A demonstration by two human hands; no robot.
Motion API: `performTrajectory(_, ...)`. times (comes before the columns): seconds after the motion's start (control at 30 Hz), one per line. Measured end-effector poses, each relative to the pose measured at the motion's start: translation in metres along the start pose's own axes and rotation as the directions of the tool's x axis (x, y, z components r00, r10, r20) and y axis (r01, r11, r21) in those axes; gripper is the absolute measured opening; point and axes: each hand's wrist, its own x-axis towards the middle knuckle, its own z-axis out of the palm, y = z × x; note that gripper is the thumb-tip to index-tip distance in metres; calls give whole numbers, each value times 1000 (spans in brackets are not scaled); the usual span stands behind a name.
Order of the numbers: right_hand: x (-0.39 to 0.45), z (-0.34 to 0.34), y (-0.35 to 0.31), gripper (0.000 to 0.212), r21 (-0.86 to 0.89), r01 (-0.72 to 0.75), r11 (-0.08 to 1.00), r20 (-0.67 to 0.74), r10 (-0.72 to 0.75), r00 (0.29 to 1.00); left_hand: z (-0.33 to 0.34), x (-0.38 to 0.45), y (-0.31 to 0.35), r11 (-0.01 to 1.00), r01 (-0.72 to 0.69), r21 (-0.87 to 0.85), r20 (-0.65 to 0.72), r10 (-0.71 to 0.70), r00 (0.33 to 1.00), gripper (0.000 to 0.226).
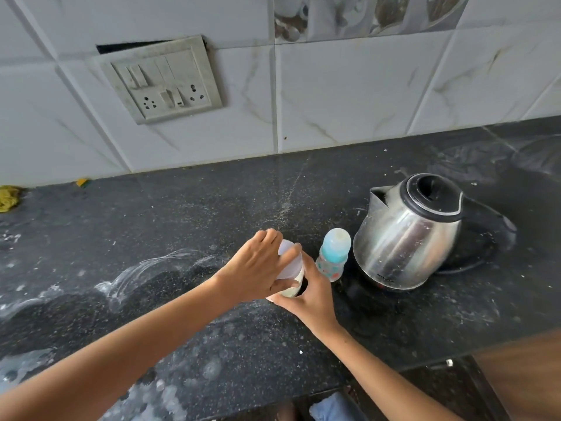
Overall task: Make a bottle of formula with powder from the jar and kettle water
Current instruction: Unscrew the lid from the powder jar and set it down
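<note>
A powder jar point(292, 287) with pale powder inside stands on the black counter point(182, 226). My left hand point(258, 267) grips its white lid point(293, 260) from above. My right hand point(309, 291) wraps the jar's body from the right. Just right of the jar stands a small baby bottle point(333, 256) with a blue cap and a patterned body, upright and untouched. A steel kettle point(409, 235) with a black lid sits on its base to the right of the bottle, spout facing left.
White smears and spilled powder mark the counter at left and front. A tiled wall with a switch and socket plate point(161, 80) rises behind. A yellow cloth point(7, 197) lies at the far left. The counter's front edge point(425, 364) runs at lower right.
</note>
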Motion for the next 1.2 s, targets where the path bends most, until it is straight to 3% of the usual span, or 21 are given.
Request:
performTrajectory(0.17, -2, 2, -2, 77, 24, 15, 1000, -11, -15, 1000, -1, 1, 18, 988, 143, -56, 8, -142, 990, 64)
performTrajectory(0.37, -6, 11, -1, 88, 4, -28, 1000, -50, 28, 998, -5, 10, 31, 953, 273, -128, 38, -271, 962, 63)
performTrajectory(0.47, -3, 13, 2, 94, -38, -15, 999, -45, 13, 999, -4, -4, 21, 974, 169, -152, 37, -165, 986, 67)
performTrajectory(0.57, 3, 14, 7, 95, -80, 43, 996, 7, -42, 999, -2, -18, -3, 957, 0, -291, 56, 17, 998, 66)
performTrajectory(0.73, 6, 14, 7, 77, 82, 53, 995, 45, -57, 997, 3, -14, -12, 857, -57, -511, 93, 121, 988, 59)
performTrajectory(0.8, 7, 14, 7, 70, 112, 47, 993, 26, -50, 998, 3, -15, -6, 830, -3, -557, 87, 62, 994, 55)
performTrajectory(0.93, 3, 24, 4, 79, 158, 3, 987, -16, 0, 1000, -2, -20, 18, 813, 197, -547, 95, -174, 980, 51)
performTrajectory(1.07, -5, 37, 2, 75, 116, -29, 993, -86, 39, 995, -17, -14, 46, 744, 515, -426, 182, -487, 854, 59)
performTrajectory(1.2, 0, 36, 10, 82, 52, -87, 995, -71, 91, 993, -49, -11, 31, 722, 619, -309, 190, -591, 784, 75)
